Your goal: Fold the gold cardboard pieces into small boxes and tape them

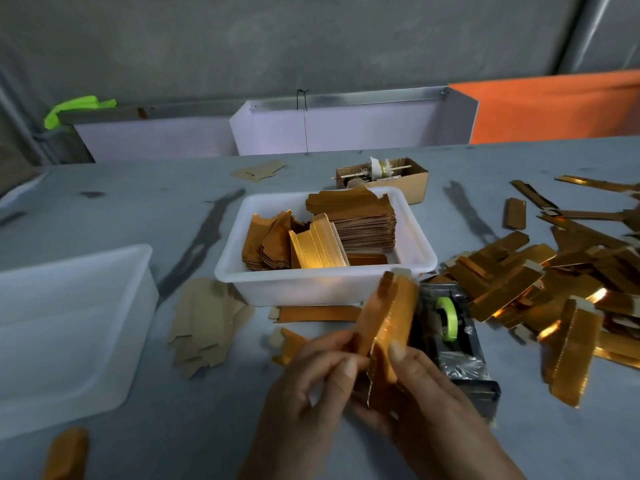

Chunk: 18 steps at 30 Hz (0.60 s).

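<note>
Near the front edge of the grey bench [145, 202], we see two bare hands holding one gold cardboard piece [388, 320] upright and tilted slightly, its far end rising toward a white tray [322, 285]. Our left hand [311, 386] has its grip closed on the piece's lower left side, fingers curled round it and the thumb pressed against its face. Our right hand [426, 393] also grips the piece, its thumb flat on the gold face and fingers wrapped behind. Just behind the right hand, touching nothing we can make out for certain, sits a dark tape dispenser [457, 344] with a green tape roll [446, 317]. The white tray stands toward the middle of the bench and holds a flat stack of gold blanks [360, 216] and some looser ones leaning beside it. Along the right edge of the bench spreads a loose heap of folded gold boxes [554, 289]. At the left edge stands a large translucent tub [69, 327]. Between that tub and the tray lie plain brown card pieces [204, 320]. Toward the far edge, behind the tray, rests a small brown carton [388, 178] with a stick across it.
</note>
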Each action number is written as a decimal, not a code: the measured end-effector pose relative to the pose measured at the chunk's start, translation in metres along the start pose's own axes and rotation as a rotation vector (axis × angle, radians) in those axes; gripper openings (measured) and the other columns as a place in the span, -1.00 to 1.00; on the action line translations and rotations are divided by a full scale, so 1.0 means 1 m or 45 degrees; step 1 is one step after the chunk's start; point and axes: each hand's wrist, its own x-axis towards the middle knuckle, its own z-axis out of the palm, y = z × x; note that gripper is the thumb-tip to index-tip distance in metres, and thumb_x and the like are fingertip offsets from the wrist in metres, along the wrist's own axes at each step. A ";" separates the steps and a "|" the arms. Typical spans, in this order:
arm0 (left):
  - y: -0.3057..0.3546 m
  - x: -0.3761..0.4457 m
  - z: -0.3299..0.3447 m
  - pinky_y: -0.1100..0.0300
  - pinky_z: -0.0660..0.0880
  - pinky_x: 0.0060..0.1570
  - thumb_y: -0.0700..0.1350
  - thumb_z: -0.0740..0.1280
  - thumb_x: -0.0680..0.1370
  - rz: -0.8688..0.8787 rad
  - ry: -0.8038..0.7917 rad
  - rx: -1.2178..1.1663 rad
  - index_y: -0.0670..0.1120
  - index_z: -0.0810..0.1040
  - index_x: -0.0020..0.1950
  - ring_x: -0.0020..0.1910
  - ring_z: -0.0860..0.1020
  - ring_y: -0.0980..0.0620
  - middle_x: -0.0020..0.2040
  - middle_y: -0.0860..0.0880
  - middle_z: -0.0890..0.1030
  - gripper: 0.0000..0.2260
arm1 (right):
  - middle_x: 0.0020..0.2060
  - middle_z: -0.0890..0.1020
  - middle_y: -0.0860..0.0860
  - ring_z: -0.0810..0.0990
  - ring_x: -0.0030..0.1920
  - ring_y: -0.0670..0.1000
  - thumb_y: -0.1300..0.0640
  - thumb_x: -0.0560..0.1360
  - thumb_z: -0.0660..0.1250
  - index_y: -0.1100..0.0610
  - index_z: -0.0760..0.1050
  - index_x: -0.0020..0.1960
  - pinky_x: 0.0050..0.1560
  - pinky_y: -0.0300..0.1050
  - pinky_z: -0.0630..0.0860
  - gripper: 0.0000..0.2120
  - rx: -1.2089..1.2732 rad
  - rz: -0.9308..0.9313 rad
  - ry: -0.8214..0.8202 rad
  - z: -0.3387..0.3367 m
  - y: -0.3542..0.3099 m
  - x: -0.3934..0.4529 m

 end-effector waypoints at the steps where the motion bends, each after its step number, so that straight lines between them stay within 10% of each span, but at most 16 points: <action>1: -0.001 -0.001 0.002 0.43 0.41 0.06 0.06 0.35 0.45 0.029 0.012 0.066 0.12 0.67 -0.17 0.15 0.51 0.30 0.15 0.30 0.56 -0.89 | 0.01 0.65 0.24 0.62 0.08 0.22 0.11 0.35 0.37 0.21 0.56 0.11 0.12 0.12 0.49 -0.64 0.010 -0.004 -0.018 0.002 0.000 0.000; 5: -0.006 -0.001 0.011 0.60 0.34 -0.05 -0.14 0.50 0.39 -0.071 0.203 0.204 0.14 0.52 -0.13 0.09 0.49 0.39 0.13 0.33 0.52 -0.77 | -0.15 0.66 0.25 0.64 -0.17 0.18 0.24 0.27 0.35 0.25 0.59 0.00 -0.03 0.08 0.55 -0.69 -0.111 -0.097 0.049 0.000 -0.001 0.002; 13: 0.000 0.011 0.009 0.51 0.36 -0.14 0.11 0.43 0.42 0.066 0.151 0.670 0.30 0.30 0.04 0.02 0.42 0.29 -0.01 0.33 0.38 -0.65 | -0.34 0.65 -0.20 0.63 -0.27 -0.16 0.19 0.49 0.32 -0.05 0.55 -0.15 -0.35 -0.36 0.48 -0.85 -0.827 -0.359 0.381 -0.002 -0.011 -0.005; 18: 0.001 0.014 -0.003 0.44 0.39 -0.36 -0.01 0.46 0.42 -0.187 -0.076 0.073 0.13 0.56 -0.21 -0.35 0.51 0.24 -0.35 0.15 0.55 -0.91 | -0.38 0.65 0.00 0.64 -0.37 -0.02 0.26 0.47 0.31 0.03 0.56 -0.18 -0.50 -0.36 0.47 -0.85 -0.740 -0.265 0.382 -0.001 -0.023 -0.010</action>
